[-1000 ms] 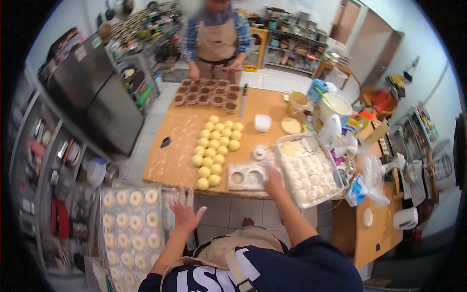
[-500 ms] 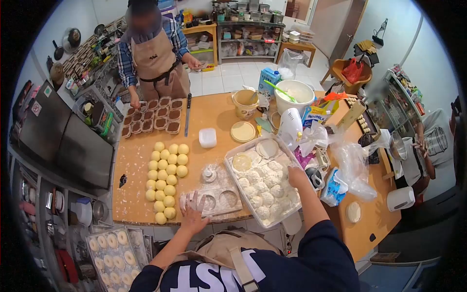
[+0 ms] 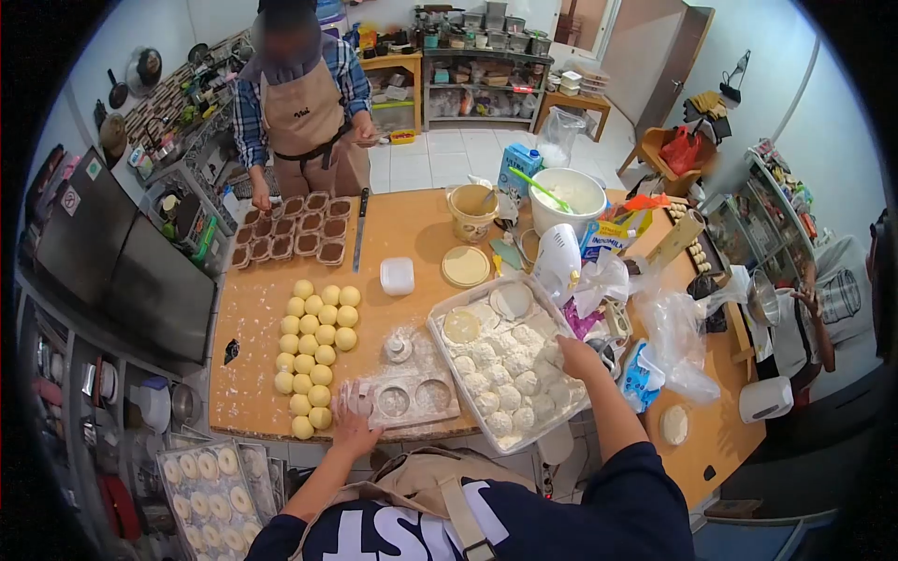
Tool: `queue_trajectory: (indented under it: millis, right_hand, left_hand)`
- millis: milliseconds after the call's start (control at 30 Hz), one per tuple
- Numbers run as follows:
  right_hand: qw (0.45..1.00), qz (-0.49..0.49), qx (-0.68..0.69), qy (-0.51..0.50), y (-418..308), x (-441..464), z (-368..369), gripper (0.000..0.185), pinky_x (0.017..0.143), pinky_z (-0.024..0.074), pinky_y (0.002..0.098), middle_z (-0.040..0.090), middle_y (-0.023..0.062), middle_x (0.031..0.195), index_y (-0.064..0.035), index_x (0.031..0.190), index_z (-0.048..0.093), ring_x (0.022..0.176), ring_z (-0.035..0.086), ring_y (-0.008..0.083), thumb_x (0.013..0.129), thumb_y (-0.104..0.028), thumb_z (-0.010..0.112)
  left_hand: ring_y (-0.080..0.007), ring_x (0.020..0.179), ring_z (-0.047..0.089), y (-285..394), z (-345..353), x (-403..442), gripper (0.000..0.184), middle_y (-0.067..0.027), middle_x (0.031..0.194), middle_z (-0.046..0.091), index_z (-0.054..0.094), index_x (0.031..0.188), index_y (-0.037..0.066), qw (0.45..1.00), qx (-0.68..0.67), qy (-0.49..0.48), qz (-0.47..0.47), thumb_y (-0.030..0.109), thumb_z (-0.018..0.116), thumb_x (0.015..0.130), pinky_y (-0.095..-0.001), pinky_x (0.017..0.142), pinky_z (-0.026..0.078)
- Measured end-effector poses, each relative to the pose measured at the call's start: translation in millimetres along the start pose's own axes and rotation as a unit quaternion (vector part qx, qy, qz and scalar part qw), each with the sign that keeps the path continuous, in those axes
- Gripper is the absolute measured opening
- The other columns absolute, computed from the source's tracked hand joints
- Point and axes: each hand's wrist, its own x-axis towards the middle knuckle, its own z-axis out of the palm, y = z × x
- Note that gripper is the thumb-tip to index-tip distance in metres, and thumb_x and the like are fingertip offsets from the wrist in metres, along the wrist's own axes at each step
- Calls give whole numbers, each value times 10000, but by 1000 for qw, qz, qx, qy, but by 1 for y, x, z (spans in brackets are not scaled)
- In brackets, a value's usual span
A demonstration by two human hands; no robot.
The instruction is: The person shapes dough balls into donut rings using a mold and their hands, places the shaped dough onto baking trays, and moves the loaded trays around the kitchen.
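My left hand (image 3: pixel 354 409) rests on the left end of a flour-dusted mould (image 3: pixel 412 399) with round hollows, fingers stretched out. My right hand (image 3: pixel 580 359) is closed at the right rim of a rectangular plastic container (image 3: pixel 447 360); its fingertips are partly hidden. Several floured dough balls (image 3: pixel 500 374) lie inside, with a pale round disc (image 3: pixel 461 326) and a whitish one (image 3: pixel 512 301) near the far end. Left of the mould, smooth yellow dough balls (image 3: pixel 325 334) stand in rows. A small floured knobbed piece (image 3: pixel 398 348) sits just behind the mould.
Across the table (image 3: pixel 412 224) a person in an apron (image 3: pixel 304 112) stands by brown-filled cups (image 3: pixel 309 224) and a long knife (image 3: pixel 361 229). A white bucket (image 3: pixel 568 201), mixer (image 3: pixel 558 262) and plastic bags (image 3: pixel 673 332) crowd the right. Ring-shaped dough trays (image 3: pixel 208 486) sit low left.
The whole view has shifted slightly. My left hand's spread fingers have come down and back onto the mould's left end. My right hand has slid a little toward me along the container's rim.
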Motion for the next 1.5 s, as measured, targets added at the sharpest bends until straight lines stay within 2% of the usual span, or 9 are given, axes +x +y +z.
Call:
queue_trajectory:
  millis: [233,333,400,533,733,833,1067,1267,1500]
  right_hand:
    - [999,0,38,30,33,18,30,433,904,420,422,554,250,1123,-17,1135,525,1061,525,377,705,27,491]
    - [971,-29,138,191,14,11,9,347,781,467,405,635,171,939,-11,1078,565,883,609,334,731,-25,577]
    - [811,26,574,107,-14,9,13,411,799,471,399,623,100,1006,-50,1154,539,916,601,261,755,-100,623]
    - [572,62,818,-6,-88,11,38,452,830,465,433,548,77,1118,-70,1231,446,1019,539,227,809,-157,585]
    - [784,59,590,-184,-259,18,62,446,819,475,399,581,96,1042,-62,1172,482,953,579,237,758,-113,641]
    - [948,-111,271,-128,-283,34,113,400,821,466,352,609,124,1011,-21,1105,536,923,595,221,740,-121,666]
    - [967,-108,199,-113,-331,37,92,487,836,449,381,608,224,1032,-16,1112,552,981,577,342,690,-187,726]
    - [968,-183,40,167,-318,97,96,369,883,426,432,557,235,1087,-13,1082,574,1026,513,398,713,-8,574]
    - [985,-140,61,82,-324,80,65,320,810,447,440,571,194,1014,-56,1005,608,927,545,369,707,23,523]
  left_hand:
    - [-386,1356,115,-19,-21,14,830,-178,1459,202,431,1320,98,979,52,-194,46,515,690,651,-513,1094,73]
    - [-359,1356,152,-38,-14,15,910,-149,1444,260,386,1344,97,986,46,-149,65,540,708,617,-512,1099,77]
    - [-315,1344,222,-47,-12,20,955,-123,1412,329,335,1369,109,986,52,-149,63,525,727,604,-497,1106,88]
    - [-301,1321,275,-52,-17,31,953,-120,1401,345,336,1366,113,983,18,-166,81,486,749,592,-473,1108,113]
    - [-305,1217,411,-66,-7,37,986,-143,1340,412,306,1378,104,981,-5,-150,119,483,757,587,-473,1074,212]
    - [-314,1192,439,-64,-10,36,1011,-162,1323,423,289,1385,101,979,-11,-174,103,474,768,577,-471,1057,257]
    - [-350,1247,365,-73,-3,35,965,-180,1339,399,307,1368,76,980,-63,-148,120,421,770,596,-423,1072,252]
    - [-308,1188,438,-74,3,35,948,-187,1257,483,373,1333,39,982,-76,-117,129,430,779,571,-419,1044,277]
    - [-301,1198,426,-79,1,44,942,-185,1254,476,396,1313,16,980,-69,-128,135,421,776,552,-427,1059,259]
